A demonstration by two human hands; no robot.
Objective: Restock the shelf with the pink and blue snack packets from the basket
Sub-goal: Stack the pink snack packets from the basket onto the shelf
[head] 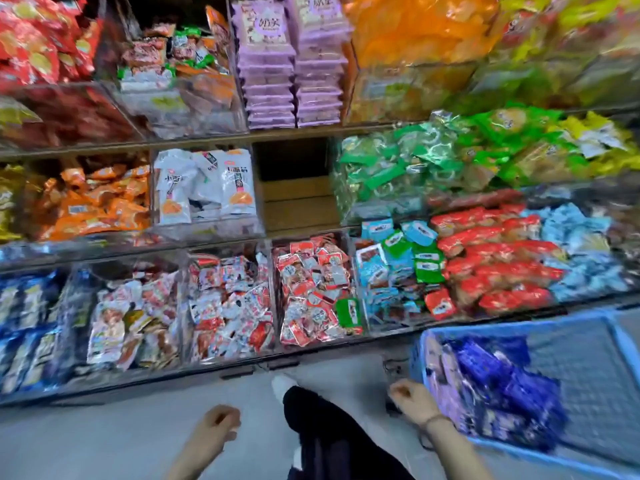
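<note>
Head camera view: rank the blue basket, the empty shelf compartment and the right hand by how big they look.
1. blue basket
2. empty shelf compartment
3. right hand, despite being close to the camera

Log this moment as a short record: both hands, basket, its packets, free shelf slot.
left hand: low over the floor, fingers loosely curled, holding nothing
right hand: at the basket's near left corner; grip unclear
basket: blue, lower right of view
blue packets: piled in the basket
pink packets: inside, against the basket's left wall
empty compartment: middle shelf, under the stacked pink packs
</note>
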